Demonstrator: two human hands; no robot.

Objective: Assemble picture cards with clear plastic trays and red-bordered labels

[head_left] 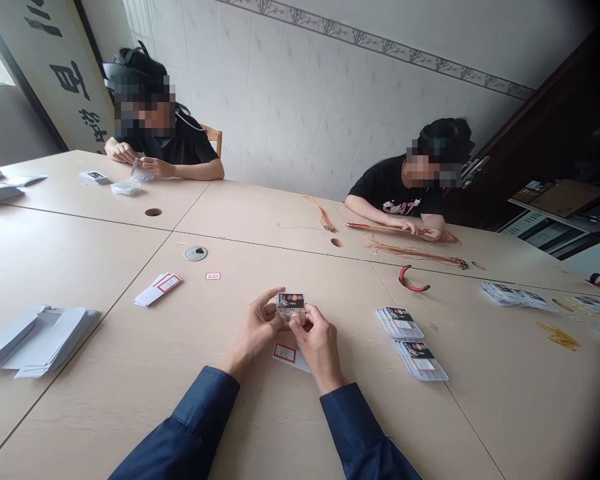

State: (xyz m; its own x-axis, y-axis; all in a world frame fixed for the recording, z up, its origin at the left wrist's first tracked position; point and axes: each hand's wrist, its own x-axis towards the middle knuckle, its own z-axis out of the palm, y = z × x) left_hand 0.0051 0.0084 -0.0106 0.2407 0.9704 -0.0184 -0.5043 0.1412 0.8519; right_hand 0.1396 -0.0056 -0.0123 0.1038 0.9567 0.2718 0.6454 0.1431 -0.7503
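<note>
I'm pinching a glossy card packet (290, 304) between the closed fingers of my left hand (256, 330) and right hand (320, 348), keeping it over the smooth pale table (130, 393), a red-bordered paper slip (289, 357) lying just beneath my wrists, open tabletop stretching left, card stacks (400, 324) sitting nearby on the right, red-handled pliers (413, 279) lying beyond them

A small workroom for handwork: pale joined desks (80, 260) under tiled walls (300, 113), laid with bundled cords (415, 252) and stacked cards (400, 324).
</note>
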